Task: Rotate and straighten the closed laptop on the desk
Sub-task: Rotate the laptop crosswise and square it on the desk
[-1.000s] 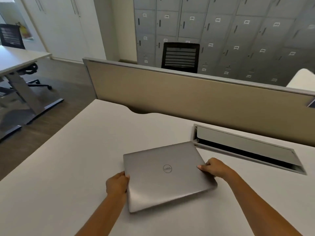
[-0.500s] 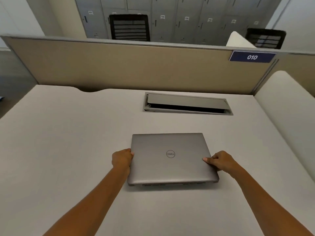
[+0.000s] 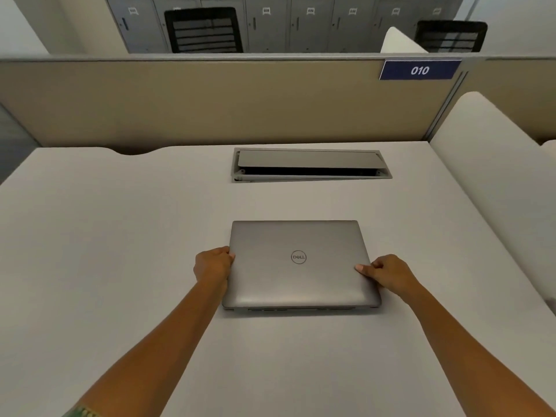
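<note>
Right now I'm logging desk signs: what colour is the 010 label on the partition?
The label is dark blue with white numerals, seen in the head view.

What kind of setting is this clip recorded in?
Most likely a shared office: a desk backed by a partition screen with a "010" seat label, and grey lockers behind.

Bare forearms, no sleeves, possibly a green wristband (image 3: pixel 82 412)
</note>
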Demonstrator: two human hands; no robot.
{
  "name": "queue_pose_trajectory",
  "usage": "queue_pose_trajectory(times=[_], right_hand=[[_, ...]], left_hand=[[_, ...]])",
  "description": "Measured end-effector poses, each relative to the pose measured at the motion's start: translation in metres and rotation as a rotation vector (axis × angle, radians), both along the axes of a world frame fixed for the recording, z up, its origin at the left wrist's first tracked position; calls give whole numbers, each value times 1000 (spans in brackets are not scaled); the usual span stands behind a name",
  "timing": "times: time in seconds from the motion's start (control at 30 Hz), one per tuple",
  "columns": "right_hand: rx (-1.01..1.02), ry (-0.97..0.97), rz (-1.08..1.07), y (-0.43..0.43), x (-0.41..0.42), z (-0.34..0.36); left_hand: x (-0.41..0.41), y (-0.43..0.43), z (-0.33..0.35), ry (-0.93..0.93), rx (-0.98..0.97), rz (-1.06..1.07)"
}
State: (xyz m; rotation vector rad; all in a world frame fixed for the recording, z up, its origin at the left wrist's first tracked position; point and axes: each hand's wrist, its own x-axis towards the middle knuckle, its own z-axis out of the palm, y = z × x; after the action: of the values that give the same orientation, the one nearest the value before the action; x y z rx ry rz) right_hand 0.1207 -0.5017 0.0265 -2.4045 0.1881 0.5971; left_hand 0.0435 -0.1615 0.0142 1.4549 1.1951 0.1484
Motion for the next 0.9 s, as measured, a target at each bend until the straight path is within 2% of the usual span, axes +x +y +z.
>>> queue_pose_trajectory(times=[0.3, 0.47, 0.57, 0.67, 0.73, 0.83, 0.9], right_hand=[[-33, -31, 9, -1, 7, 0], [-32, -13, -67, 2, 3, 4], [-21, -143, -244, 5, -19, 11], [182, -291, -537, 20, -69, 16], [360, -175, -694, 37, -105, 11], [699, 185, -897, 69, -139, 4], [839, 334, -970, 85, -149, 0]], left_hand=[[-5, 7, -12, 37, 155, -155], [-1, 16, -7, 72, 219, -280], [4, 15, 3, 118, 482, -450], [18, 11, 11, -2, 688, -615], [34, 7, 16, -39, 733, -770], [60, -8, 24, -16, 759, -994], [76, -21, 26, 5, 768, -1097]])
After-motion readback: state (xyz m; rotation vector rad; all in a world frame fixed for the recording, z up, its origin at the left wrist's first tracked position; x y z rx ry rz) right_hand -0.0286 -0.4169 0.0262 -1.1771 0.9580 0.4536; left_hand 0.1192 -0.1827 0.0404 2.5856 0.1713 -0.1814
